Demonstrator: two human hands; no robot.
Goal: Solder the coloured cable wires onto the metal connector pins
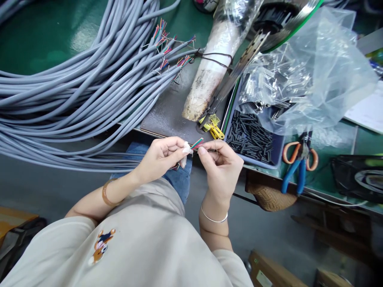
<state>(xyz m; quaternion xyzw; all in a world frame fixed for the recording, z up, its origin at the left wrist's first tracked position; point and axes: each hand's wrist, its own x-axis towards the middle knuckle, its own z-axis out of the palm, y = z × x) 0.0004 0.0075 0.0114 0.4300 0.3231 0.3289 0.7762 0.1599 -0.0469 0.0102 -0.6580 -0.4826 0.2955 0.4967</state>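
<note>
My left hand [169,153] is closed around the end of a cable, with white wrapping on its thumb and fingertips. Thin coloured wires [197,142], green and red among them, stick out of that grip to the right. At those wires my right hand [220,159] pinches with thumb and forefinger, its other fingers curled. Both hands are over my lap at the bench's front edge. A large bundle of grey cables [119,79] lies to the left, several ends stripped to coloured wires. Just beyond my hands is a small yellow tool [214,128].
A blue tray [278,153] holds many short black tubes [249,135]. On it rests a clear bag of metal parts [278,79]. Pliers [295,175] and orange-handled cutters [313,159] lie right of it. A white wrapped cylinder [206,75] slants over a dark board [167,115].
</note>
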